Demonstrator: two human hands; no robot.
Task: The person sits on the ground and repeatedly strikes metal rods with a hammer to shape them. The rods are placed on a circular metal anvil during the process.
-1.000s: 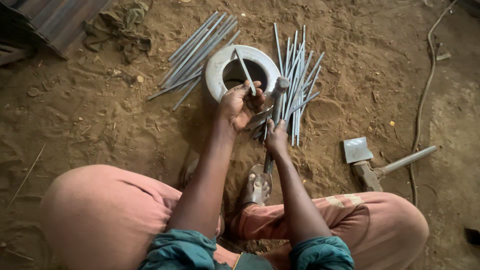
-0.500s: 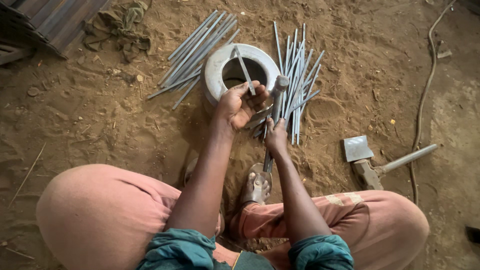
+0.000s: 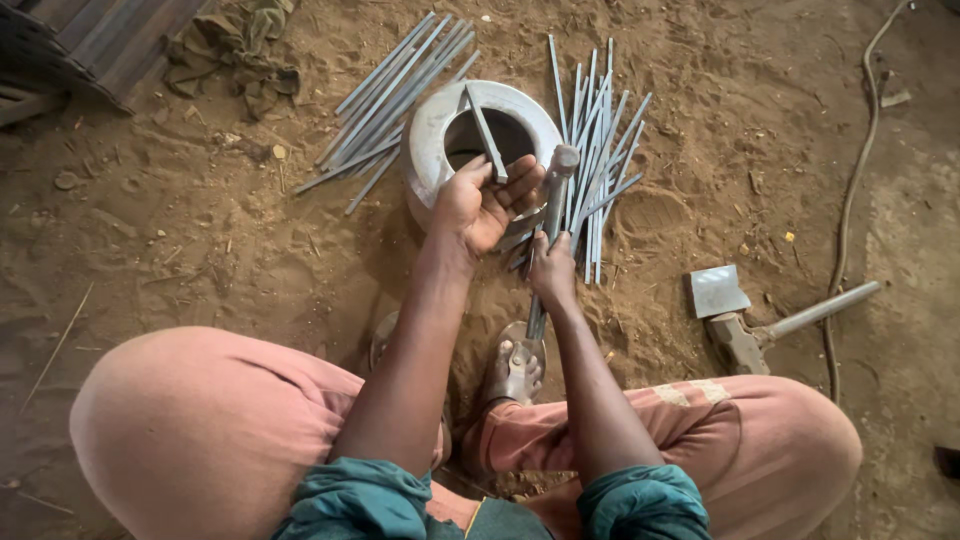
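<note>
I squat on sandy ground. My left hand (image 3: 482,203) grips a thin grey metal strip (image 3: 486,133) that stands tilted over the opening of a heavy metal ring (image 3: 432,130). My right hand (image 3: 552,268) is closed around the shaft of an upright metal bar (image 3: 553,205) with a rounded top, just right of the ring. The bar's lower end rests near my sandalled foot (image 3: 516,368). Both hands are close together in front of the ring.
Several grey metal strips lie in a pile (image 3: 398,88) left of the ring and another pile (image 3: 600,170) to its right. A hammer-like tool (image 3: 770,325) and a flat metal plate (image 3: 718,291) lie at the right. A cable (image 3: 852,190) runs along the right side. A cloth (image 3: 235,50) lies far left.
My left hand has shifted slightly, its fingers opening a little around the strip over the ring. The right hand and bar stay in place.
</note>
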